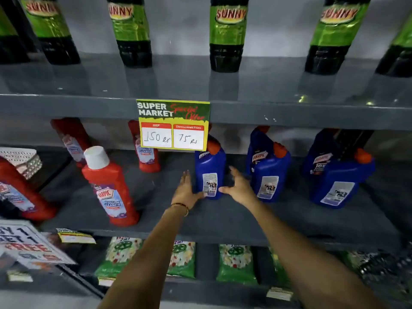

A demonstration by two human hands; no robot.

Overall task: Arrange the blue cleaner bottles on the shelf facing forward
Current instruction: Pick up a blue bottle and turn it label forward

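A blue bottle (209,172) stands upright at the middle of the grey shelf (156,197), its red cap under the price sign (173,124) and its back label turned toward the camera. The left hand (186,190) lies at its 9 o'clock, fingers stretched flat along the side and thumb touching the base near the label. The right hand (239,186) is at its 3 o'clock, fingers spread and curved, thumb at the lower edge; both hands are open around the bottle, neither closed on it. A thin bangle (181,207) circles the left wrist.

At 3 o'clock stands a second blue bottle (268,175), back label forward, another behind it showing its front. Further toward 3 o'clock is a third blue pair (336,181), set the same way.

At 9 o'clock stand red bottles (111,186), one near with a white cap, others further back. At 12 o'clock, on the upper shelf, green-labelled dark bottles (227,34) stand in a row. At 6 o'clock, below, lie green pouches (236,264)
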